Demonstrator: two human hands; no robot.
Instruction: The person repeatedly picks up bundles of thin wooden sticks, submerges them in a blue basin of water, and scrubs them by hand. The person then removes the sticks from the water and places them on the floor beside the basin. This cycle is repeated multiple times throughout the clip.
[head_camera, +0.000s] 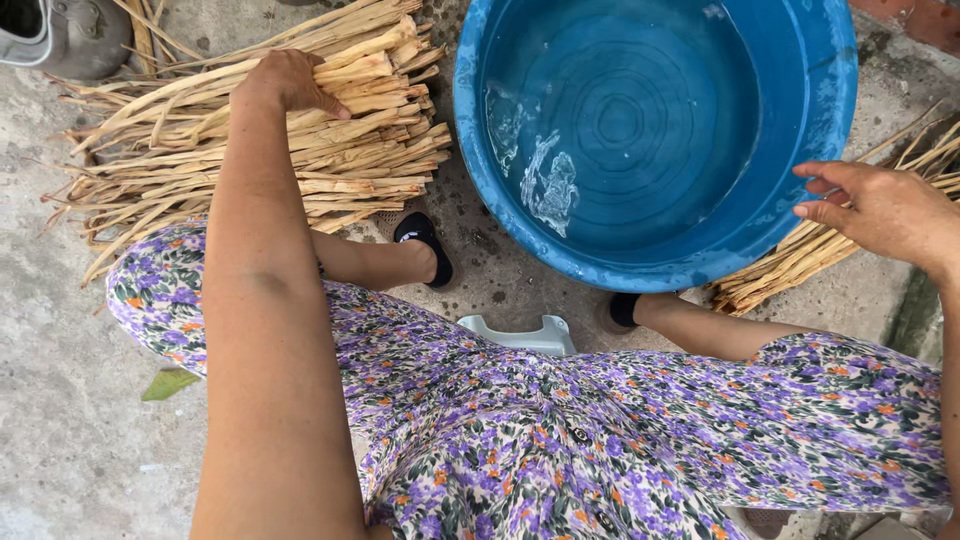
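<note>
While the left hand (290, 80) lies palm-down on a heap of dry, pale, fibrous stalks (330, 150), its fingers curl over a few of the top pieces; whether they truly clamp them I cannot tell. The right hand (880, 210) hovers with fingers loosely spread and empty, just beside the rim of a round blue plastic basin (820, 150) holding shallow clear water. A second, thinner bundle of stalks (800, 260) pokes out under that rim. Rough grey concrete floor (60, 400) lies bare at the left, and a small pale stool (520, 335) shows between floral-clad knees.
</note>
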